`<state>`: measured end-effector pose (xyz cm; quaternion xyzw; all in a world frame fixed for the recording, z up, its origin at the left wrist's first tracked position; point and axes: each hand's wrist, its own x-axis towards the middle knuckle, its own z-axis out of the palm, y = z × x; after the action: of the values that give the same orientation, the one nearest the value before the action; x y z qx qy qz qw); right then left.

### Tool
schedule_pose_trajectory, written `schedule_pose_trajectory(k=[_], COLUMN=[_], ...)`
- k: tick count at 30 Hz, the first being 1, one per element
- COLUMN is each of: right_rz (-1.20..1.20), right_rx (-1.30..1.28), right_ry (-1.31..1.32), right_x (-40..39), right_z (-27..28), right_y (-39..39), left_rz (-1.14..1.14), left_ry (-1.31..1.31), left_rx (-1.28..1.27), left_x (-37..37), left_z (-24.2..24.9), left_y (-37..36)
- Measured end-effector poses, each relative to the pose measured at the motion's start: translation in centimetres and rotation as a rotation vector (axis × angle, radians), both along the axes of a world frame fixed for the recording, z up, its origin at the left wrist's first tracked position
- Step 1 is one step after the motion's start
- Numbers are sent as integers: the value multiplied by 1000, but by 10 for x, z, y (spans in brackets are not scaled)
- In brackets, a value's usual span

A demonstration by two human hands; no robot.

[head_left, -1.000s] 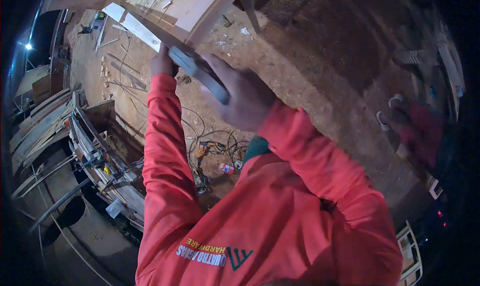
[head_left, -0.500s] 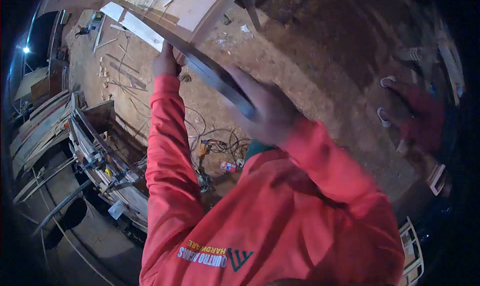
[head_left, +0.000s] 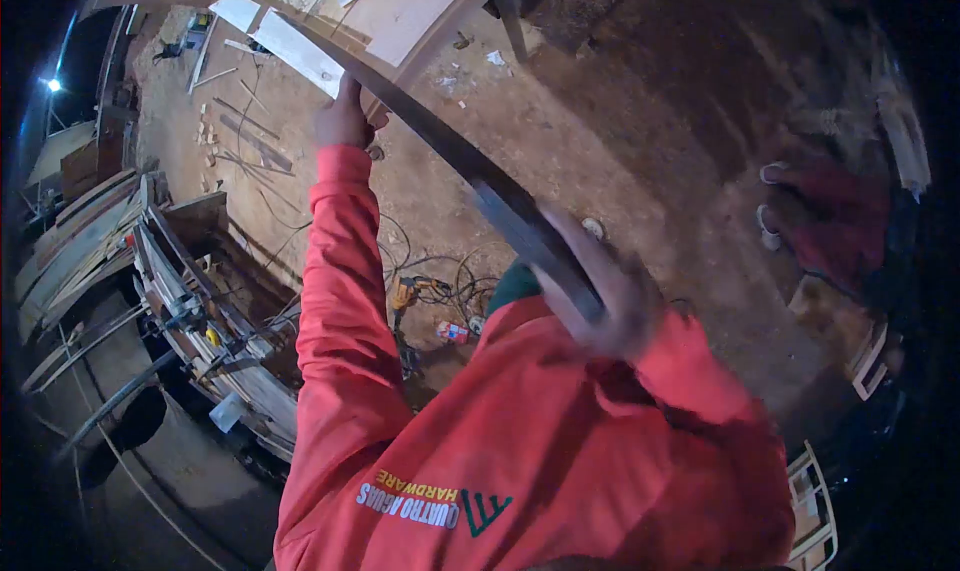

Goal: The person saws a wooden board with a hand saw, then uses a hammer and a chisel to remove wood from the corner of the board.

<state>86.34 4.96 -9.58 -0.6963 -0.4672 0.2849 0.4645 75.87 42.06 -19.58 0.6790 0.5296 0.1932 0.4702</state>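
Observation:
A long dark saw-like tool (head_left: 455, 151) runs diagonally from the wooden workpiece down to my right hand (head_left: 605, 296). My right hand is blurred by motion, its fingers wrapped round the lower end of that tool. At the top, my left hand (head_left: 343, 123) grips the edge of the wooden workpiece (head_left: 420, 16), beside a pale white strip (head_left: 298, 57). The dark tool's upper end lies against the workpiece near my left hand.
An orange power drill (head_left: 405, 293) and coiled cables (head_left: 460, 286) lie on the dirt floor. Stacked timber (head_left: 215, 356) stands at the left. At the right is another person in dark red clothing (head_left: 840, 216). Wood scraps (head_left: 207, 136) lie at upper left.
My right hand has moved down and to the right, towards my body, with the long dark tool. My left hand remains at the workpiece edge.

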Motion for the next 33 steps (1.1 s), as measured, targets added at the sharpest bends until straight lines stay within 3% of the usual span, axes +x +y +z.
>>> schedule_pose_trajectory(k=[2,4,7,9,11,13,16,17,20,23,25,26,29,33], right_rz=[18,-22,24,-33,-39,-33,-16,-7,46,46,12,-11,-49,2], right_rx=[57,-30,30,1,43,-84,72,14,3,57,108,-47,-63,-189], right_ry=[230,105,159,166,-3,37,38,74,173,90,48,167,-10,-46], right_x=[7,5,5,-7,-13,-17,-6,-1,13,10,2,-5,-19,-9], right_z=[-5,-7,-7,-12,6,14,12,10,1,1,-17,3,22,39], right_y=[79,129,91,23,-42,-80,-30,9,128,138,78,36,-78,-85], left_rz=[5,17,13,37,148,195,250,216,74,48,95,152,233,281], left_ry=[-13,-14,13,35,-20,179,-7,124,81,78,87,89,99,52], left_rx=[1,-21,-61,-98,-198,-181,-165,-161,17,206,266,215,75,109], left_x=[-7,-9,-10,-4,9,4,10,4,-4,-9,-5,-1,3,4], left_z=[-14,-20,-24,-13,12,5,18,10,-22,-60,-58,-55,-50,-55], left_y=[6,12,15,10,-4,7,-12,-3,17,29,32,25,20,20])
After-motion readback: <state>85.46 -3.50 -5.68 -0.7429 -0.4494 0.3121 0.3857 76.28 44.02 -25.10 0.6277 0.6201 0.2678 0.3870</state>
